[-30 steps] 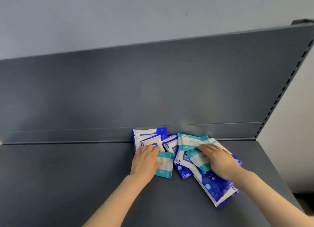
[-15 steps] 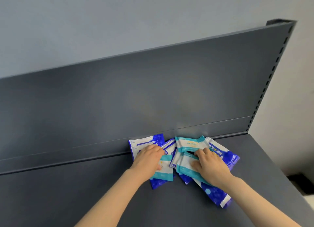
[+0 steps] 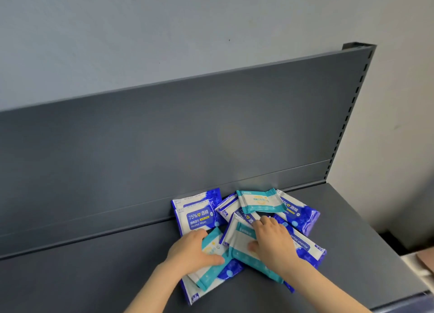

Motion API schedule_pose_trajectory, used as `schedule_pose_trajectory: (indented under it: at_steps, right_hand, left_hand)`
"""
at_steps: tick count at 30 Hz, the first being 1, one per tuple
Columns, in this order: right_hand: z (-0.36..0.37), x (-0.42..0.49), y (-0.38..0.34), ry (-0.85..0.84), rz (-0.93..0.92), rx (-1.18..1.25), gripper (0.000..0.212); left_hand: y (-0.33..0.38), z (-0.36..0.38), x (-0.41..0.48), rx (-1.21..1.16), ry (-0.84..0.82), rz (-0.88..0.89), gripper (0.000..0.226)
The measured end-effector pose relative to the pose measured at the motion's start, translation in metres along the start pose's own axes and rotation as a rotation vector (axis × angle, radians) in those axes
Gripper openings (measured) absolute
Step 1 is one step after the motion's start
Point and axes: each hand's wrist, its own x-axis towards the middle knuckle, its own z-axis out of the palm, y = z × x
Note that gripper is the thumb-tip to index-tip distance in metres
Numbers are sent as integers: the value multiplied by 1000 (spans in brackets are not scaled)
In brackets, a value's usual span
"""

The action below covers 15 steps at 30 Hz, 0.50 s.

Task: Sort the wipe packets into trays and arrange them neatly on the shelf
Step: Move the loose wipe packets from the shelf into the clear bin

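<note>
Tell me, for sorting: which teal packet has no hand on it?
The rearmost teal packet, by the shelf's back panel; the left hand and right hand each rest on another.

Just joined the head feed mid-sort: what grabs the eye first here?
A jumbled heap of wipe packets, blue-and-white and teal-and-white, overlaps at the back right of the dark grey shelf, against its back panel. Both hands are on the heap's front: the left hand rests on one teal-and-white packet, the right hand on a second teal-and-white packet. No tray is in view.
</note>
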Motion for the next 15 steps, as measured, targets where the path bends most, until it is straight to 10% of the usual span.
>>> schedule_pose_trajectory:
  at_steps: [15]
  right_hand:
    - [3,-30,1,23,29,252,43]
  left_hand:
    - [-4,13,-32,63,-156,-152,70]
